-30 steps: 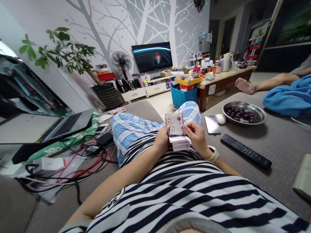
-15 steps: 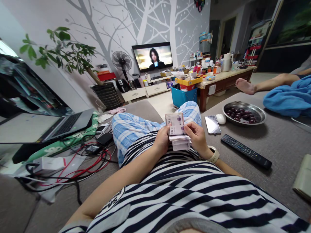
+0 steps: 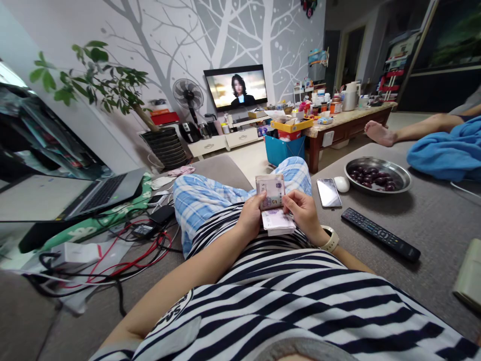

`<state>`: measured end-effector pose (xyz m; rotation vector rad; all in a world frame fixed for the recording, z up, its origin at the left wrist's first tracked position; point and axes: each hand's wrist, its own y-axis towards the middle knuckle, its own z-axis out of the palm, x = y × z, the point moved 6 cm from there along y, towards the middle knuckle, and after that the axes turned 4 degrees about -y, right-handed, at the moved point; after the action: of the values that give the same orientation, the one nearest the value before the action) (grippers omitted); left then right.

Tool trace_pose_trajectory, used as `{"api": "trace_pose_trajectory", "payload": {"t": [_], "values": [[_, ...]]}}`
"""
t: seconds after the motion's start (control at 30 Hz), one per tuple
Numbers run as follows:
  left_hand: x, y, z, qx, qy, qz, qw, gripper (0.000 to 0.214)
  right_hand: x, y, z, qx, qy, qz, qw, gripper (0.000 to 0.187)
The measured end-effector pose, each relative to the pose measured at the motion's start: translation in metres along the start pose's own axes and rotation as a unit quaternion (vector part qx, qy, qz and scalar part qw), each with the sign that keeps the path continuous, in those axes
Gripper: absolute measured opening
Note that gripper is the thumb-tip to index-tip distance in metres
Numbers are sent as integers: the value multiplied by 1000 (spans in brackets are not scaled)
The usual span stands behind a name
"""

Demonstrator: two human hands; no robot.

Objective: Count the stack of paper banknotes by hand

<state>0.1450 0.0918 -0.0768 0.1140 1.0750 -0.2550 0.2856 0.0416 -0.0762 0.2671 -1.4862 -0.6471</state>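
I lie back on a grey sofa in a striped shirt and blue plaid trousers. Both hands hold a wad of banknotes [image 3: 271, 196] over my lap. My left hand [image 3: 249, 218] grips the wad's left side, thumb on the front note. My right hand [image 3: 305, 213], a pale watch on its wrist, pinches the folded-down notes at the right. The upper notes stand upright, the lower ones are bent toward me.
To the right on the sofa lie a phone [image 3: 328, 192], a white mouse [image 3: 341, 184], a black remote [image 3: 380, 234], a metal bowl of dark fruit [image 3: 377, 175] and a blue blanket [image 3: 447, 150]. Another person's bare foot [image 3: 379, 134] rests there. A laptop [image 3: 101, 193] and tangled cables [image 3: 124, 250] are at left.
Another note has been folded down from the upright part of the wad onto the lower pile. Both hands stay in the same place. The picture on the television changed.
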Motion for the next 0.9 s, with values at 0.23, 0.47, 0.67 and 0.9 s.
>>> {"api": "trace_pose_trajectory", "payload": {"t": [0.23, 0.47, 0.67, 0.9], "values": [[0, 0, 0, 14, 2, -2, 1000, 25, -6, 6, -7, -51, -29, 33, 998, 47], [0, 2, 0, 12, 3, 2, 1000, 24, -4, 5, -5, -46, -42, 25, 998, 50], [1, 9, -5, -7, 3, 13, 1000, 28, 2, 3, -6, -47, -57, -4, 997, 46], [1, 8, -7, 1, 20, 33, 999, 23, 10, 0, -4, -37, -46, -23, 998, 40]]}}
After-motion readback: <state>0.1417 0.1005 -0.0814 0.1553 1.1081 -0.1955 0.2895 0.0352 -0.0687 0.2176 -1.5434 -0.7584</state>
